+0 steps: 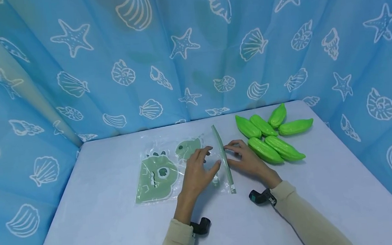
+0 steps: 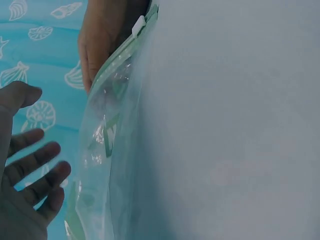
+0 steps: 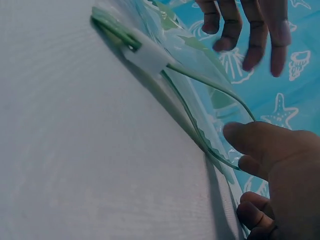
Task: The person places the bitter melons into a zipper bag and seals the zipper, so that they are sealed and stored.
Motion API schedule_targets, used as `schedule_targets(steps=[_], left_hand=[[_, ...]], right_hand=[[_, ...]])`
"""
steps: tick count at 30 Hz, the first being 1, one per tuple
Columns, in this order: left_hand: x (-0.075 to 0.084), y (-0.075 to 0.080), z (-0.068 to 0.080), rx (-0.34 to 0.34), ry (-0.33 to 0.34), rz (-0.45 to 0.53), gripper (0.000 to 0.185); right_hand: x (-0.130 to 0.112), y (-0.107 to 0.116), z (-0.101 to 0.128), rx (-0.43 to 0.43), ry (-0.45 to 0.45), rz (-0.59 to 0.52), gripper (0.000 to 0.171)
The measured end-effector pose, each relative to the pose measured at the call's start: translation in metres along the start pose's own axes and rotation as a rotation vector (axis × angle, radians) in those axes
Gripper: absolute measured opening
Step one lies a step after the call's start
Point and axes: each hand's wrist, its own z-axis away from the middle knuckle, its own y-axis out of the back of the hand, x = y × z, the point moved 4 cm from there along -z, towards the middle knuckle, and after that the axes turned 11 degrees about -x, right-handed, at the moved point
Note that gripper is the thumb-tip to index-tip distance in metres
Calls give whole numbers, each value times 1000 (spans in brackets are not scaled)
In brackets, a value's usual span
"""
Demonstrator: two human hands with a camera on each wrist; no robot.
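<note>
A clear zip bag printed with green cartoon monsters lies flat on the table. Its green zip edge faces right, with a white slider at the near end. In the right wrist view the two green lips of the mouth stand apart. My right hand pinches the zip edge from the right, thumb and fingertips at the parted lips. My left hand hovers over the bag's right part, its fingers loosely bent and spread, holding nothing. It hides some of the print.
Several bright green, ridged, pod-shaped pieces lie in a cluster right of the bag, just beyond my right hand. A blue curtain with white sea shells and starfish surrounds the back and sides of the white table.
</note>
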Motion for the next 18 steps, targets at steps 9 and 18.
schedule_targets(steps=[9,18], left_hand=[[9,-9,-19,-28,55,61,45],[15,-32,-39,-111,135,-53,45]], right_hand=[[0,1,0,-48,-29,39,53],[-1,-5,4,-53,-81,67,50]])
